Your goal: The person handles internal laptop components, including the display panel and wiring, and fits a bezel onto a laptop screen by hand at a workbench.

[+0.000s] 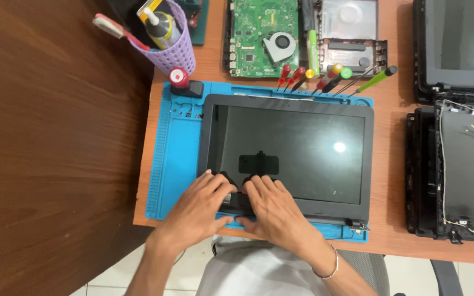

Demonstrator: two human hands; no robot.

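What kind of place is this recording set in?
Most likely a laptop repair bench. Both hands, left hand and right hand, press on a laptop screen panel lying on a blue repair mat, with screwdrivers and a bare green circuit board behind it.

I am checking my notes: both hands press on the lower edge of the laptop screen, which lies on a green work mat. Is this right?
Not quite. The head view shows the left hand and right hand on the lower edge of the laptop screen, but the work mat is blue, not green.
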